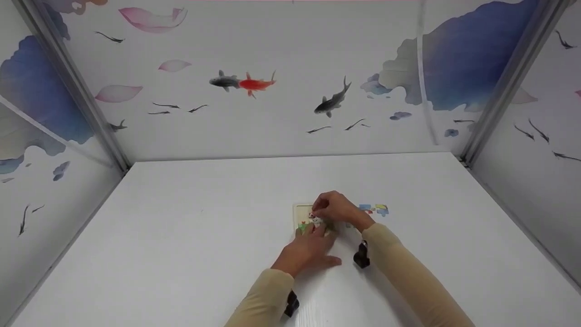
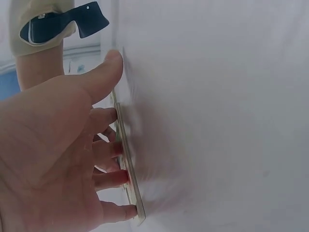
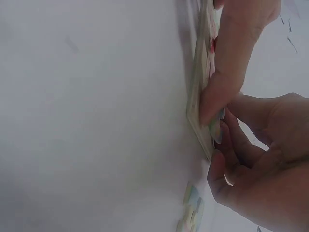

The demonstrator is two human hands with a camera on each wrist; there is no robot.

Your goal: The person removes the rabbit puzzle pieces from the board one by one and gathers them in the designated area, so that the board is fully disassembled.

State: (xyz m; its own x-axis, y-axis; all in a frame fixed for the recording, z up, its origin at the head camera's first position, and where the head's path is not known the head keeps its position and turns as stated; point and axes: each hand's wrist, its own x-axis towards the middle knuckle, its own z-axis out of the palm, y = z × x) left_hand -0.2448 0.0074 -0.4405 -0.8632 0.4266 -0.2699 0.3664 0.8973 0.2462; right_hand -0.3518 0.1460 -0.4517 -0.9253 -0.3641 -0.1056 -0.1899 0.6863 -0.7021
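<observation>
Your left hand [image 1: 308, 252] has its fingers apart on the puzzle board [image 1: 303, 210] at twelve o'clock, probably bracing it. Your right hand [image 1: 338, 209] bunches its fingers above; whether they pinch anything, I can't tell. Loose pieces [image 1: 383, 211] sit at the board's three o'clock, likely for easy reach.

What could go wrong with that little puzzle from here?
The puzzle board might slide across the smooth table if the left hand, resting on it, pushes sideways.

The right hand works very close to the left hand's fingers, so they could bump each other and knock a piece askew.

The loose pieces lie just beyond the right wrist; a careless sweep of that arm could scatter them.
</observation>
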